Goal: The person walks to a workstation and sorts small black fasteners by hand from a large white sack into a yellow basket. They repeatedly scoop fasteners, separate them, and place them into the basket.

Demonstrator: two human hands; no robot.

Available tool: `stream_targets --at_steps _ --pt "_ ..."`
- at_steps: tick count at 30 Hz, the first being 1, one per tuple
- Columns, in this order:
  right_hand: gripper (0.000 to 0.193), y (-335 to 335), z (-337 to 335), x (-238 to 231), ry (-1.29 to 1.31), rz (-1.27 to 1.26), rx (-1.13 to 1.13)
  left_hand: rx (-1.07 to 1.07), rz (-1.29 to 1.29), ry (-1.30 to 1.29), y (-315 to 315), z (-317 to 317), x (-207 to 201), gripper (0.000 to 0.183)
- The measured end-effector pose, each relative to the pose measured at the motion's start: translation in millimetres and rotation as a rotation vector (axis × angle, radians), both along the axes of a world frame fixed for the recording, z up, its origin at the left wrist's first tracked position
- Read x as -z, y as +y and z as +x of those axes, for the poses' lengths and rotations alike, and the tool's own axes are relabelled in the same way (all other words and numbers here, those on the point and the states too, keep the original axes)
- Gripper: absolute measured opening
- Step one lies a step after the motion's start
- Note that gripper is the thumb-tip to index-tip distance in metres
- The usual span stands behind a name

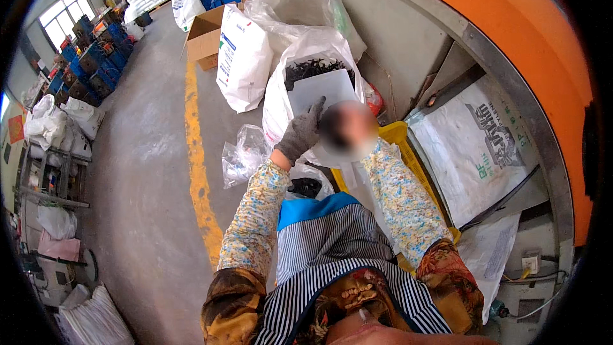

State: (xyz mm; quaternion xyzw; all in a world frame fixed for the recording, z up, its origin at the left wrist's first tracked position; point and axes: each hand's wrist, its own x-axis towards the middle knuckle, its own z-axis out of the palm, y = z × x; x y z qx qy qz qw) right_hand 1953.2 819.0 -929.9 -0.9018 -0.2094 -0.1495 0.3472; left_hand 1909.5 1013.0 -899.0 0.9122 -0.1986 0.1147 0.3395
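Note:
A white, smooth, flat-sided plastic piece (pixel 327 91) is in front of me, over the mouth of a white woven sack (pixel 279 99). Dark shredded scraps (pixel 313 70) show in the sack behind it. My left hand (pixel 301 133), in a grey glove, grips the piece at its near left side, one finger stretched along its face. On the right, my right hand (pixel 350 129) is close against the same piece, but a blur hides its fingers. Just below and right of the hands is a yellow plastic crate (pixel 394 133) with pale pieces inside.
A clear bag (pixel 246 156) lies on the floor left of my hands. Behind stand a full white sack (pixel 244 57) and an open cardboard box (pixel 205 33). To the right is an orange and grey machine (pixel 511 19). A yellow floor line (pixel 195 134) runs along the left.

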Motion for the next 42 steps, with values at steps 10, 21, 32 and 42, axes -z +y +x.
stream_targets --at_steps 10,21,32,42 --pt "0.026 -5 7 -32 0.122 0.193 -0.108 0.296 -0.639 0.382 7 21 -15 0.064" --pt "0.026 -17 -11 -53 -0.122 0.275 -0.05 0.136 -1.006 0.45 3 32 -9 0.026" --pt "0.029 15 -35 -48 -0.281 0.307 -0.093 0.245 -0.226 -0.302 13 24 -3 0.037" --pt "0.04 -4 -15 -3 0.243 0.377 0.081 0.122 -0.174 -0.472 15 15 -17 0.024"
